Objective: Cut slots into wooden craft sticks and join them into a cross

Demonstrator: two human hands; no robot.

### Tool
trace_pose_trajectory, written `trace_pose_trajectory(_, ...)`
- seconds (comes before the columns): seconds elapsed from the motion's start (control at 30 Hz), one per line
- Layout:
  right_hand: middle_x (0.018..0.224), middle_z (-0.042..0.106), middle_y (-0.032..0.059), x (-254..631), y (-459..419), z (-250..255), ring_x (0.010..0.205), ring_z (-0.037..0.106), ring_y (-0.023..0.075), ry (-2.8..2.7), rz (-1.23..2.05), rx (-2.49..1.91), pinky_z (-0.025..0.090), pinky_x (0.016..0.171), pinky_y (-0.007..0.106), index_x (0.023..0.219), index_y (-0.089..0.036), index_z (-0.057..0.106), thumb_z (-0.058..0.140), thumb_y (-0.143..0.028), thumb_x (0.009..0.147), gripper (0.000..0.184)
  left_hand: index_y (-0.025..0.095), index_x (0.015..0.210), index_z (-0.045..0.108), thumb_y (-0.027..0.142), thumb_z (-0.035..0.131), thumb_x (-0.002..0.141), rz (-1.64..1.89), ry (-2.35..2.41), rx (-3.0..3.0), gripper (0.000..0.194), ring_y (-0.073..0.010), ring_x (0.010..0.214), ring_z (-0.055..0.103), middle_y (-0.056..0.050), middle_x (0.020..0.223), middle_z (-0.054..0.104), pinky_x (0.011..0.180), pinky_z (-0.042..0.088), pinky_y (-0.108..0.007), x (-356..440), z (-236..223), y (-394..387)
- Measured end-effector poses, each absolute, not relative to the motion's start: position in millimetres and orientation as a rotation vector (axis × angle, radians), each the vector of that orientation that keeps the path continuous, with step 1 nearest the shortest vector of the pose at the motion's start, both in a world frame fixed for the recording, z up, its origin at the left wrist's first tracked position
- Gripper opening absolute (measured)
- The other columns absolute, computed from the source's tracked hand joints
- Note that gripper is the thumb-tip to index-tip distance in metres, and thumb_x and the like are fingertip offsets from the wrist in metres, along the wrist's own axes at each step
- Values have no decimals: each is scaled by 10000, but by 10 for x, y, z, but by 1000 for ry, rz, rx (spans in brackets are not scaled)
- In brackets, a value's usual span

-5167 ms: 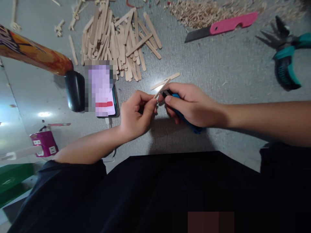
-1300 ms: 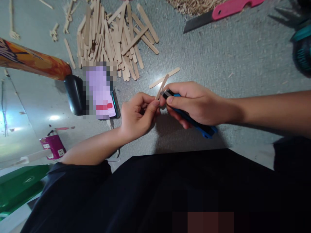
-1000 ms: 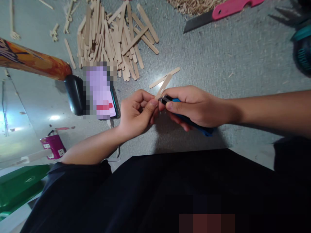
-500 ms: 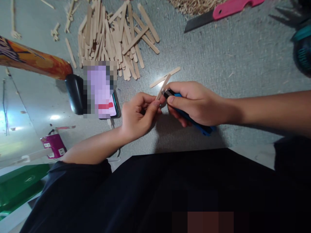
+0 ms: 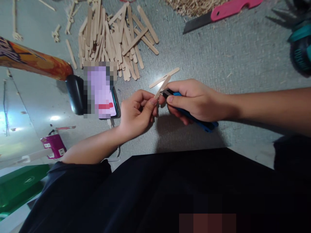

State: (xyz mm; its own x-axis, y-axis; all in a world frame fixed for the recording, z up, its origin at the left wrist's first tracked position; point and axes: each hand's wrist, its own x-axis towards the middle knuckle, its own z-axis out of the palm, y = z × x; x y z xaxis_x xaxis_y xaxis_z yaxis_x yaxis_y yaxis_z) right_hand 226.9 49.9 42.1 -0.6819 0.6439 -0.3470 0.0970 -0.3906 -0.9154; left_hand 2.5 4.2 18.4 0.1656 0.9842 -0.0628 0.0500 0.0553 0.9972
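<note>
Between the thumb and fingers of my left hand (image 5: 139, 111) is the lower end of a wooden craft stick (image 5: 166, 82), tilted up and to the right. My right hand (image 5: 194, 100) is closed round a blue utility knife (image 5: 182, 108), its black and metal tip against or very near the stick's edge. The fingertips of my right hand lie close behind the stick. Just beyond it, another craft stick (image 5: 155, 83) rests on the table with a small notch or mark near its middle. A large heap of craft sticks (image 5: 111, 38) spreads farther back.
A phone (image 5: 103, 94) with a cable, a black mouse-like object (image 5: 74, 94) and an orange canister (image 5: 36, 60) stand to the left. A pink-handled saw (image 5: 225, 13) lies at the back beside a pile of wood shavings (image 5: 194, 6). A teal and black tool (image 5: 301, 48) sits far right.
My left hand has shifted slightly left with the stick. The knife's tip has moved a little left along with it, and its rear end has risen slightly.
</note>
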Motion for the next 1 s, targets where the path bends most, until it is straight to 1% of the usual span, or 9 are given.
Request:
trace_pose_trajectory(0.2, 653, 648, -64, 2335, 524, 458, 451, 589, 103, -1548, 2050, -976, 417, 418, 233, 1046, -216, 689, 693, -296, 1162, 141, 213, 894, 704, 525, 885, 1026, 1193, 1178, 1145, 384, -50, 397, 530, 43, 600, 678, 372, 380, -184, 23, 174, 83)
trace_pose_trajectory(0.3, 675, 647, -60, 2368, 530, 451, 477, 604, 106, -1572, 2002, -966, 460, 435, 223, 1070, -220, 691, 678, -379, 1181, 195, 225, 901, 695, 611, 888, 998, 1068, 1051, 1043, 443, -63, 389, 477, 49, 566, 606, 372, 364, -206, 6, 192, 67)
trace_pose_trajectory(0.37, 708, 660, -55, 2388, 518, 428, 498, 627, 114, -1631, 1984, -915, 505, 451, 221, 1118, -218, 711, 649, -374, 1186, 181, 232, 901, 708, 652, 887, 981, 973, 952, 984, 463, -67, 391, 412, 52, 547, 534, 367, 315, -218, -4, 201, 41)
trace_pose_trajectory(0.43, 742, 673, -52, 2411, 492, 407, 515, 649, 121, -1685, 1987, -854, 534, 462, 223, 1194, -218, 737, 606, -350, 1193, 185, 229, 893, 723, 664, 893, 963, 931, 890, 932, 473, -64, 417, 361, 33, 587, 536, 377, 272, -228, -9, 208, 23)
trace_pose_trajectory(0.5, 757, 674, -53, 2435, 461, 408, 521, 654, 121, -1706, 1999, -825, 528, 466, 222, 1239, -224, 747, 586, -340, 1200, 202, 218, 883, 728, 650, 898, 958, 922, 852, 885, 470, -57, 451, 346, -2, 675, 598, 396, 250, -238, -6, 217, 21)
trace_pose_trajectory(0.6, 769, 674, -52, 2460, 433, 461, 532, 657, 112, -1775, 1943, -809, 507, 489, 223, 1197, -231, 740, 592, -318, 1201, 172, 207, 885, 723, 595, 881, 987, 888, 766, 849, 431, -52, 475, 336, -19, 732, 621, 418, 234, -246, 4, 235, 43)
trace_pose_trajectory(0.77, 779, 706, -45, 2475, 418, 583, 546, 662, 124, -1954, 1753, -855, 494, 536, 270, 1115, -260, 700, 642, -359, 1189, 136, 231, 902, 689, 615, 836, 1019, 800, 609, 845, 428, -85, 457, 315, 47, 595, 424, 426, 251, -268, 22, 257, 74)
trace_pose_trajectory(0.87, 757, 709, -46, 2485, 398, 626, 546, 656, 141, -2040, 1647, -863, 476, 549, 304, 1135, -273, 676, 604, -350, 1205, 126, 225, 878, 694, 594, 903, 969, 795, 568, 803, 434, -90, 461, 325, 48, 587, 421, 434, 247, -281, 25, 269, 80)
trace_pose_trajectory(1.0, 774, 685, -26, 2495, 379, 652, 627, 643, 178, -2236, 1386, -837, 474, 616, 348, 1145, -275, 682, 572, -260, 1193, 121, 207, 885, 697, 522, 976, 915, 766, 521, 787, 422, -87, 483, 340, 48, 585, 426, 441, 233, -272, 10, 297, 68)
